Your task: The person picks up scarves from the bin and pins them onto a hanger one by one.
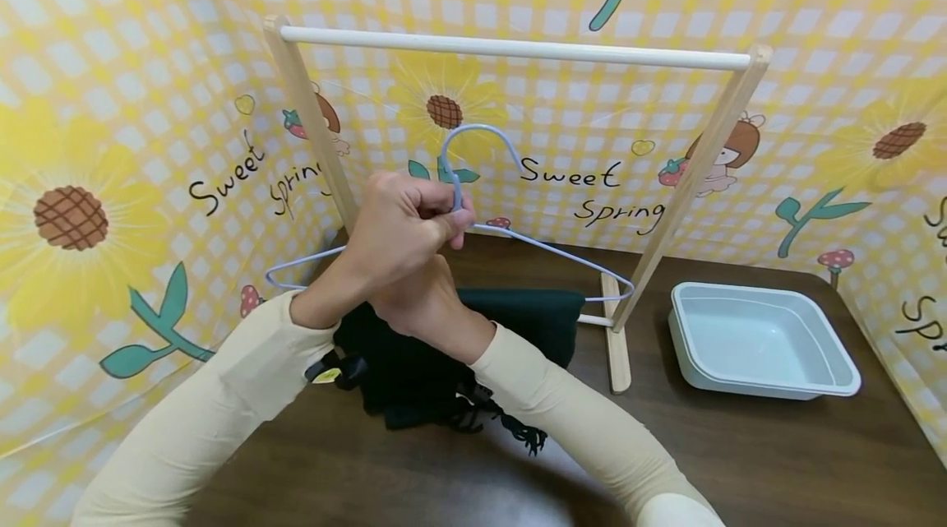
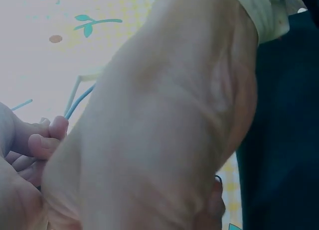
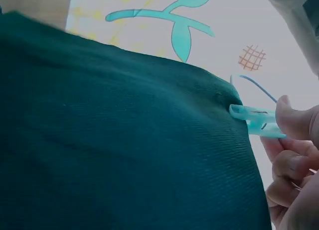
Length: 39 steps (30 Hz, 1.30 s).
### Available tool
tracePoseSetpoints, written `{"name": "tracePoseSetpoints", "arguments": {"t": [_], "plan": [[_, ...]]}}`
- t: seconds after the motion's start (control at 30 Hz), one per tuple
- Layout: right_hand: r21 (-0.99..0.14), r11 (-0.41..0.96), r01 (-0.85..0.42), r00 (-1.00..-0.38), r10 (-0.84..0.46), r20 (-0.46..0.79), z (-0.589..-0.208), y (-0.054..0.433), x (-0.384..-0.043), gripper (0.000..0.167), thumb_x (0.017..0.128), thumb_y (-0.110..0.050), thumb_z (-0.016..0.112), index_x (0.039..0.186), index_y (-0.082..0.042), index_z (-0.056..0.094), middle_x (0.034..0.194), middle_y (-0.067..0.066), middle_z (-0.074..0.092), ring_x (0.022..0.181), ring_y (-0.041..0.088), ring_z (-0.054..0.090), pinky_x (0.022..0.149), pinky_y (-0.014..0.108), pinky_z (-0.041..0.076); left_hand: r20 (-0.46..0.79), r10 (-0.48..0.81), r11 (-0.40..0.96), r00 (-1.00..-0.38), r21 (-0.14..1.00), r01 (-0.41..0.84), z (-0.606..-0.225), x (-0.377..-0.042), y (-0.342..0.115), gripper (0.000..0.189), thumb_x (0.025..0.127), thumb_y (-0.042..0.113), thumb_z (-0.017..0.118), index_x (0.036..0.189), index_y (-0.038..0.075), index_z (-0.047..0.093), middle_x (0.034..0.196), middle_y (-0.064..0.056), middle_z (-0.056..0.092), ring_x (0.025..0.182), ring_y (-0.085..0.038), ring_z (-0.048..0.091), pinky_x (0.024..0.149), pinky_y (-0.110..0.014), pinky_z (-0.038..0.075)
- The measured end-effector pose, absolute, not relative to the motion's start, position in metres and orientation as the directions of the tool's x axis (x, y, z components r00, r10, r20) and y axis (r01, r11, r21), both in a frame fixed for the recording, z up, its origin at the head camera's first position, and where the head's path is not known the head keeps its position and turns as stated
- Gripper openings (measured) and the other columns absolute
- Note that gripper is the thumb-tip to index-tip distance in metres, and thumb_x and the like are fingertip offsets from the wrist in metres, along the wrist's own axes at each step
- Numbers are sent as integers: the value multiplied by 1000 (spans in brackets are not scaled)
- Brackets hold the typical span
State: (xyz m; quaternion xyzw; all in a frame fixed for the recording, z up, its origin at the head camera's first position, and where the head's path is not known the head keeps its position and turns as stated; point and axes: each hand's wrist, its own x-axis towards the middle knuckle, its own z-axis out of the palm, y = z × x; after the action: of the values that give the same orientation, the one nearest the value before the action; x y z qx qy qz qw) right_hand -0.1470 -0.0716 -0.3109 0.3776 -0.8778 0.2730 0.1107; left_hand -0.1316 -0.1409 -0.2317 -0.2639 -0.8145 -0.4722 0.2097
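Note:
A light-blue wire hanger (image 1: 555,249) is held up with its hook on top. My left hand (image 1: 395,227) grips it at the neck, just under the hook. Over its lower bar hangs a dark green scarf (image 1: 528,321) with fringed ends. My right hand (image 1: 425,301) crosses beneath the left forearm, mostly hidden from the head camera. In the right wrist view, its thumb and fingers pinch a pale teal clothespin (image 3: 256,121), whose jaws sit on the edge of the scarf (image 3: 139,140). The left wrist view is largely filled by the crossing right arm.
Behind the hands stands a wooden rack with a white top rail (image 1: 518,48). A light-blue plastic basin (image 1: 691,362) sits at the right on the brown table (image 1: 592,469). Patterned yellow cloth walls enclose the back and sides.

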Motion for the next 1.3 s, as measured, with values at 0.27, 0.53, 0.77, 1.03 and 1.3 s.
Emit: {"name": "tracePoseSetpoints", "arguments": {"t": [0.27,0.53,0.77,1.03,1.3], "plan": [[-310,332,-891,-438,-444,782,-328,-59,-138,29,79,-37,87,87,-13,72,69,-4,52,52,4,45,45,12,28,573,173,460,-801,672,581,-226,-135,-149,37,90,-7,70,55,3,65,62,-9,68,52,-12,56,43,-20,29],[-269,187,-945,-323,-390,862,-351,-20,-120,9,82,-22,83,82,-15,76,77,-8,68,53,-4,45,53,3,31,633,145,479,-760,627,614,-218,-136,-161,44,86,-11,71,47,5,59,57,-7,68,58,-5,66,40,-18,32],[-311,273,-910,-410,-500,763,-405,22,-120,11,86,-28,79,86,-18,75,78,-10,65,53,-6,42,50,3,29,581,127,490,-804,668,560,-213,-136,-174,45,90,-5,71,47,3,59,56,-7,67,53,-9,62,42,-19,38],[-336,398,-854,-518,-586,623,-454,70,-125,7,88,-30,77,88,-23,77,82,-11,68,55,-1,52,51,5,32,537,67,450,-841,736,506,-203,-131,-187,42,91,-2,71,50,-3,60,55,5,66,52,-12,58,41,-20,35],[-367,443,-818,-575,-654,492,-472,82,-128,5,90,-29,75,88,-24,78,83,-10,71,59,-2,54,50,7,33,551,24,469,-834,730,496,-188,-123,-193,40,92,0,71,53,-6,62,56,2,66,50,-15,56,44,-19,38]]}}
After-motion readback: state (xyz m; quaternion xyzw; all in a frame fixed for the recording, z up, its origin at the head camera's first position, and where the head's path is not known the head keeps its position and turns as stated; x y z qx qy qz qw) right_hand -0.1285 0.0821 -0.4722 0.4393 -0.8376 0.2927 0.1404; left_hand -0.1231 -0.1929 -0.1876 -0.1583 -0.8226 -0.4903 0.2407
